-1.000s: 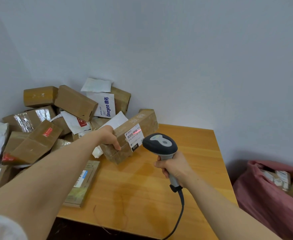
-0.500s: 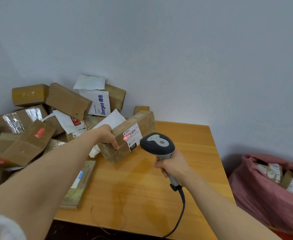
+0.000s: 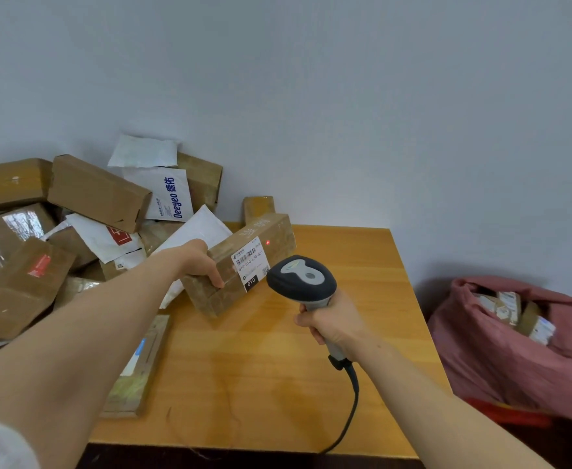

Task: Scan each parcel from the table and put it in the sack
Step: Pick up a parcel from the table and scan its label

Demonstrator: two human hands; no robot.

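Note:
My left hand (image 3: pixel 200 264) grips the left end of a long brown cardboard parcel (image 3: pixel 271 242), tilted up from the wooden table (image 3: pixel 277 384). Its white label with a barcode (image 3: pixel 250 265) faces me. A red scanner dot (image 3: pixel 268 243) sits on the cardboard just right of the label's top. My right hand (image 3: pixel 332 324) is shut on the handle of a dark grey barcode scanner (image 3: pixel 301 278), whose head points at the parcel from close by. The pink sack (image 3: pixel 501 360) stands on the floor to the right of the table, open, with several parcels inside.
A heap of brown boxes (image 3: pixel 95 192) and white mailer bags (image 3: pixel 167 194) fills the table's left side against the wall. A flat parcel (image 3: pixel 142 370) lies under my left forearm. The scanner's black cable (image 3: pixel 348 414) hangs over the table's front edge.
The red scanner light has moved from the label's left part to the bare cardboard right of the label. Parcel and scanner stay nearly where they were; my view has shifted slightly.

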